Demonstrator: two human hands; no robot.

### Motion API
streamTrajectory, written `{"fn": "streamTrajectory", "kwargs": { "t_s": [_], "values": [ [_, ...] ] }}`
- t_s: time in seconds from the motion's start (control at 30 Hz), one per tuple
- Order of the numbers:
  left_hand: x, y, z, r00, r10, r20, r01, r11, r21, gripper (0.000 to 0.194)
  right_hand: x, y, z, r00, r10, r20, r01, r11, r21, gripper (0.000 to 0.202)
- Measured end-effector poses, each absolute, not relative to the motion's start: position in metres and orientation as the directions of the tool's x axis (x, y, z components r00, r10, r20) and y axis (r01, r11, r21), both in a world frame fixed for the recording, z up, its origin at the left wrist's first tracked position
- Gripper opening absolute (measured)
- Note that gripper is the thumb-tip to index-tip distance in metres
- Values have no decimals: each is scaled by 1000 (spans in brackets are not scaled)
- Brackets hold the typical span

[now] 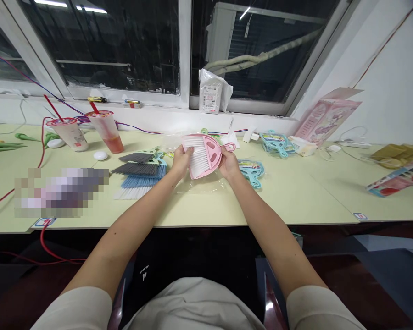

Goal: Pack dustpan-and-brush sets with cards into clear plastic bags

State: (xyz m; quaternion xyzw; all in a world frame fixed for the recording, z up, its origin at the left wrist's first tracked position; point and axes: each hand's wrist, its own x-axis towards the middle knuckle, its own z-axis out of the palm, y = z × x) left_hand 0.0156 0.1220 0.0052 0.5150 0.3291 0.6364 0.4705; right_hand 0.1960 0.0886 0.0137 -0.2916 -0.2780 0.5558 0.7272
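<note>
A pink dustpan (214, 155) with a white-bristled brush (197, 155) lying in it is held up above the table between both hands. My left hand (182, 161) is closed on the left side, thumb over the bristles. On the other side, my right hand (228, 164) grips by the pink handle. Clear plastic wrapping (206, 185) lies beneath. Left of my hands are stacked small brushes (141, 172) with grey, blue and white bristles. Close to my right hand rests a blue dustpan set (251, 172) in clear wrapping.
More wrapped blue sets (278, 143) lie at the back right, near a pink box (328, 114). Two drink cups (106, 133) with red straws stand at the back left. A white package (213, 91) sits on the windowsill. Red cable (41, 151) crosses the left side.
</note>
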Motion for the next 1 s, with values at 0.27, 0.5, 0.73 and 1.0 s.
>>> {"fn": "streamTrajectory", "kwargs": {
  "t_s": [0.27, 0.5, 0.73, 1.0],
  "values": [
    [17, 116, 5, 2, 932, 362, -208, -354, 912, 34, 195, 94, 9, 308, 946, 97, -646, 283, -709, 12],
    [21, 111, 7, -5, 927, 376, -156, -372, 915, 32, 192, 94, 8, 368, 927, 75, -668, 320, -672, 15],
    [20, 111, 7, -8, 910, 415, -136, -412, 901, 31, 190, 92, 9, 374, 919, 123, -666, 358, -654, 18],
    [20, 108, 12, -36, 897, 440, -108, -441, 891, 27, 192, 92, 10, 332, 930, 157, -639, 344, -688, 27]
  ]
}}
